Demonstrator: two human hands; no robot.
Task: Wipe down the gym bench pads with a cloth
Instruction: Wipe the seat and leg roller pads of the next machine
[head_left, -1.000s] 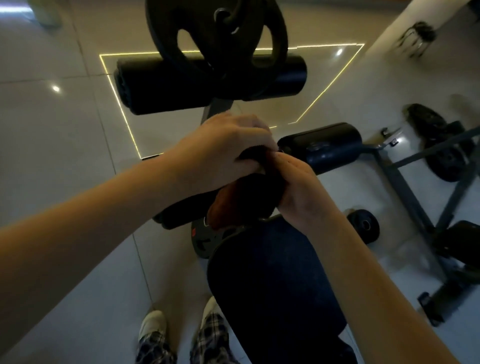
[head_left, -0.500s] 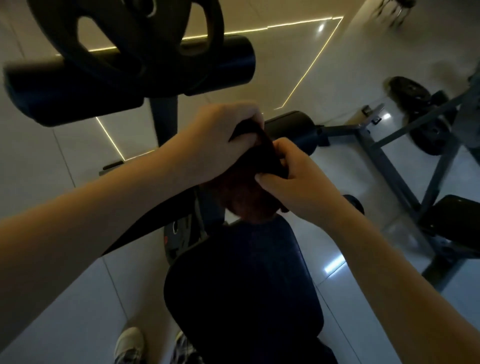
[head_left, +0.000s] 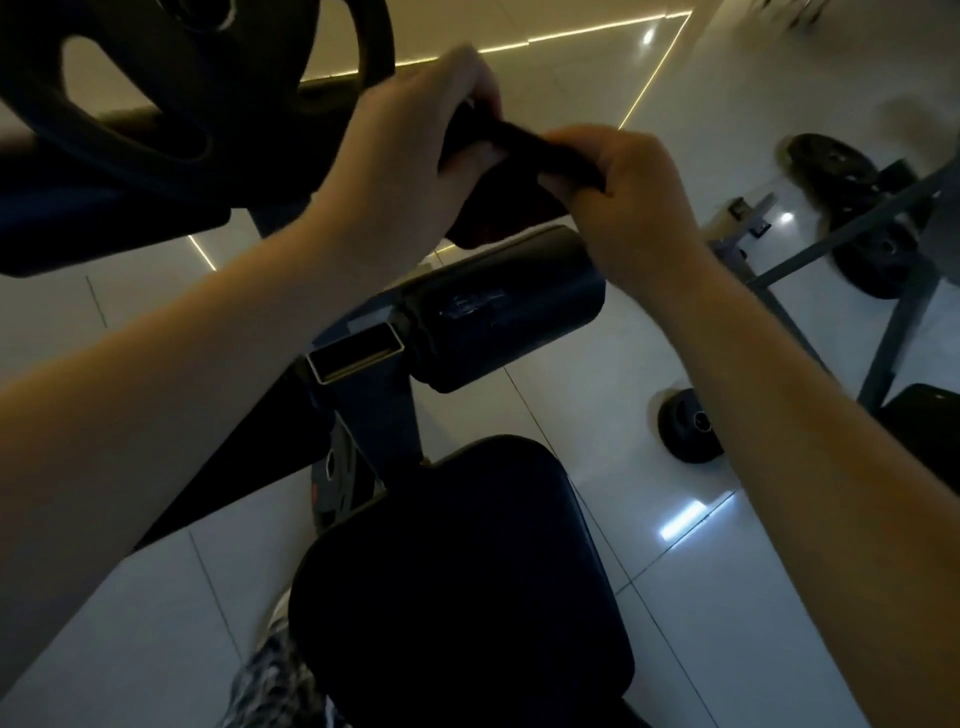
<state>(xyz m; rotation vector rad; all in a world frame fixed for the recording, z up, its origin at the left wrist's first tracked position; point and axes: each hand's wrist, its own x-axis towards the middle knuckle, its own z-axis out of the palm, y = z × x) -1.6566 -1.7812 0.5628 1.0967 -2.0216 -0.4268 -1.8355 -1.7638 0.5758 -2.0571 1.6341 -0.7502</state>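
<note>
The left hand (head_left: 410, 156) and right hand (head_left: 623, 202) both grip the dark cloth (head_left: 498, 182), stretched between them just above the roller pad (head_left: 498, 312), likely readying a flat face for wiping.

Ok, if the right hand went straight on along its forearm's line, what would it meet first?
Probably the left hand, gripping the other end of the dark cloth both hold; the roller pad seems to lie below that line, though depth is unclear.

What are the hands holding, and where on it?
The dark cloth: left hand grips one end, right hand the other, a strip stretched between them.
</note>
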